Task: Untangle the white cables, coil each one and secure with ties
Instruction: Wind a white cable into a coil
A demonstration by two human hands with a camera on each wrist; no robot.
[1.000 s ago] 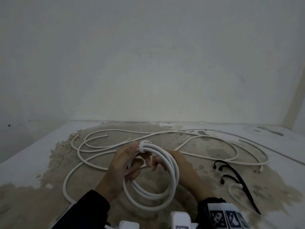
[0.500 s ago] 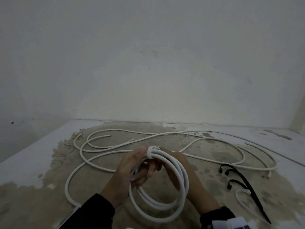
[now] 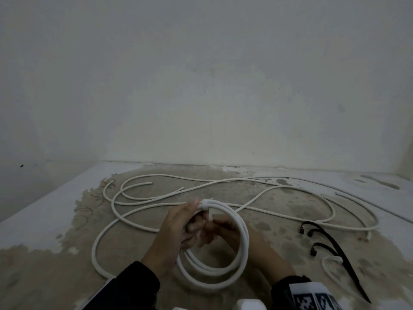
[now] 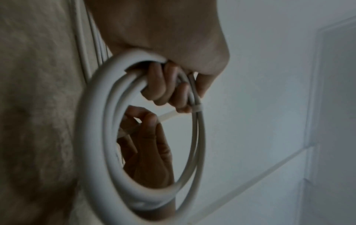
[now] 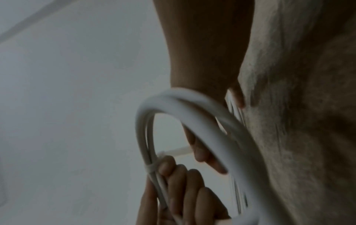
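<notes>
A coil of white cable (image 3: pixel 223 274) is held upright above the floor. My left hand (image 3: pixel 192 222) grips its top left, fingers curled round the strands (image 4: pixel 167 85). A white tie (image 3: pixel 206 203) wraps the strands at the top (image 4: pixel 198 108). Reaching through the ring from behind, my right hand (image 3: pixel 212 229) pinches the tie's tail (image 4: pixel 167 114) between its fingertips (image 5: pixel 200 152). Loose white cables (image 3: pixel 245 206) lie in long loops on the floor behind. The right palm is hidden by the coil.
Three black ties (image 3: pixel 324 242) lie on the floor at the right, with a small white loop (image 3: pixel 330 262) beside them. The stained floor (image 3: pixel 55 253) meets the wall (image 3: pixel 201 108) just behind the cables. A cable loop curves at the left (image 3: pixel 98 242).
The coil stays in both hands at about the same place. My right fingers have come forward inside the ring and drawn on the tie's tail. The head view shifted slightly.
</notes>
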